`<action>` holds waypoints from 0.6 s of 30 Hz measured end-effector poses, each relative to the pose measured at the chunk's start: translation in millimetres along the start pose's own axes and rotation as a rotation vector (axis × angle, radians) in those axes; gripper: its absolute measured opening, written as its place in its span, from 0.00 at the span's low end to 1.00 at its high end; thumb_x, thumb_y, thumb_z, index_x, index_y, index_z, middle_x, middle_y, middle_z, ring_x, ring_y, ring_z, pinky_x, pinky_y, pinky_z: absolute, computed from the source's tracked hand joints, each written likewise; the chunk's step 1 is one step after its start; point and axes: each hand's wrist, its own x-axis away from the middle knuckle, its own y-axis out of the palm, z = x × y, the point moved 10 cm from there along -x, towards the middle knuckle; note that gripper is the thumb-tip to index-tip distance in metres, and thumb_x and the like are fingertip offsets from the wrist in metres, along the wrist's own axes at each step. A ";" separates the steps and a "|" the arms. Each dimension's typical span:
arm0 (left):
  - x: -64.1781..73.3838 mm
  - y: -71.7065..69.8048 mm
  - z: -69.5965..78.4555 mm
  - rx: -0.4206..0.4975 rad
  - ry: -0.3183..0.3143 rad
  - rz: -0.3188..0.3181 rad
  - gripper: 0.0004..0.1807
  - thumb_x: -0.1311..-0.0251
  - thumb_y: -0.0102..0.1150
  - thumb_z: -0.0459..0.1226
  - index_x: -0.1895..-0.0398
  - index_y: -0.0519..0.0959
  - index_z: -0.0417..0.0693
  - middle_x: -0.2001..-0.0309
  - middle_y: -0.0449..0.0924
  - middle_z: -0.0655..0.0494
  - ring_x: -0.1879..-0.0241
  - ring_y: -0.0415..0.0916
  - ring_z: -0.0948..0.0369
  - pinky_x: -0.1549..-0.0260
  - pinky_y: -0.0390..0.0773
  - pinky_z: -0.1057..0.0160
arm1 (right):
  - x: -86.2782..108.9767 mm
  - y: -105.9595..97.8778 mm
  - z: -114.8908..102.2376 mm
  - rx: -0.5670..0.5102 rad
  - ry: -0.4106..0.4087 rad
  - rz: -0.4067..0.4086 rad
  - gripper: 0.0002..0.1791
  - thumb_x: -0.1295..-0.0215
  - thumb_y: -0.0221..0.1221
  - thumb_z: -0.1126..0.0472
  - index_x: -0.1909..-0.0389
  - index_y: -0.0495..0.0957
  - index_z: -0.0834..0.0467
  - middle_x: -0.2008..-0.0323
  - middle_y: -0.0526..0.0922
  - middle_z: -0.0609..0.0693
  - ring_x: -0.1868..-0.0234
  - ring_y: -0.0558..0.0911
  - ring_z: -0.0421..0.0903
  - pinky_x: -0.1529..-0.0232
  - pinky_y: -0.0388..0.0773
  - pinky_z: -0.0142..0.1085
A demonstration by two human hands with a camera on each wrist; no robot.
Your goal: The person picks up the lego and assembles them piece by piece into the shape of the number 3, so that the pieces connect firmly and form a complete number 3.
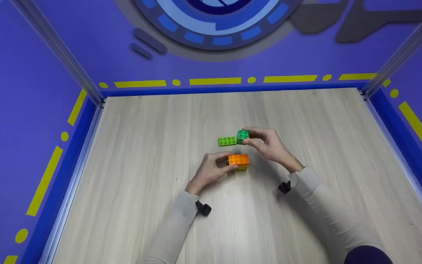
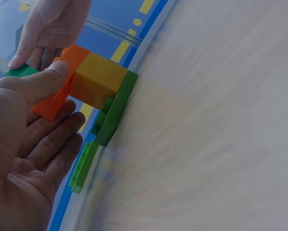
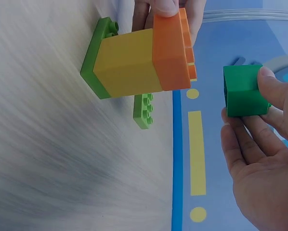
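My left hand [image 1: 211,170] grips an orange brick [image 1: 238,159] between thumb and fingers. That brick tops a stack: below it is a yellow brick [image 3: 127,65], which sits over one end of a green plate [image 3: 93,62] at the bottom, leaving studs bare at the other end [image 2: 100,118]. Farther up the table, my right hand [image 1: 269,146] pinches a dark green two-by-two brick [image 3: 242,91], studs upward, held apart from the stack. A light green studded plate [image 1: 227,141] lies on the table just left of the dark green brick in the head view.
The pale wooden table [image 1: 141,146] is enclosed by blue printed panels [image 1: 123,66] at the back and sides. Metal posts [image 1: 64,55] stand at its back corners. A small black camera [image 1: 203,208] is strapped to each wrist.
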 end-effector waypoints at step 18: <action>-1.1 -6.9 -2.2 0.003 -0.007 0.014 0.25 0.36 0.76 0.39 0.36 0.85 0.47 0.40 0.88 0.51 0.42 0.86 0.60 0.42 0.83 0.64 | 9.9 1.2 -35.3 0.019 -0.013 -0.002 0.20 0.26 0.65 0.69 0.36 0.81 0.68 0.43 0.87 0.65 0.40 0.85 0.62 0.31 0.76 0.58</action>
